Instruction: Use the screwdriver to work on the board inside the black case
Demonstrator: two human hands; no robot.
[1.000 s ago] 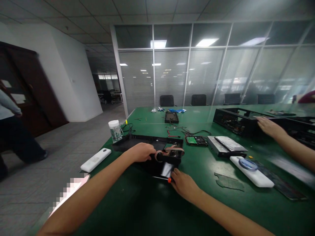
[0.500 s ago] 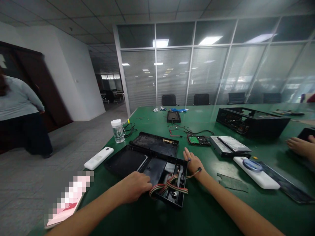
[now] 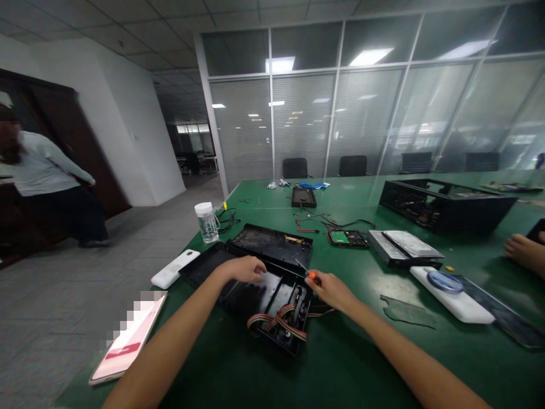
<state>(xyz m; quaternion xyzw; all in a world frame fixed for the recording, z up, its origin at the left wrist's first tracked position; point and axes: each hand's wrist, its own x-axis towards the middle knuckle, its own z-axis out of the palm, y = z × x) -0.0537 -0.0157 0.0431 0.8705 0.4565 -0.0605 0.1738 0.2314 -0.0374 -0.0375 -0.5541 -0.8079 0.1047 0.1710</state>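
Note:
My right hand (image 3: 334, 291) is closed around a screwdriver (image 3: 314, 278) with an orange and black handle, its thin shaft pointing up and left over an opened black casing (image 3: 251, 295). My left hand (image 3: 246, 269) hovers over or rests on the casing's inner panel, fingers bent and slightly apart, with nothing visible in them. Striped multicoloured wires (image 3: 279, 319) loop over the casing's near right part, beside metal parts. Behind it lies a flat black cover (image 3: 272, 244) with a brass-coloured strip.
To the left are a lidded clear bottle (image 3: 206, 222), a white device (image 3: 174, 269) and a lit phone (image 3: 128, 343). On the right lie a green circuit board (image 3: 347, 237), a silver drive (image 3: 404, 250), a white device with a blue ring (image 3: 453, 295) and a black computer case (image 3: 447, 207). Another person's hand (image 3: 525, 253) shows at right.
My right hand has come to hold the screwdriver at the casing's right edge. My left hand has moved up from the near edge over the panel. The casing has turned slightly.

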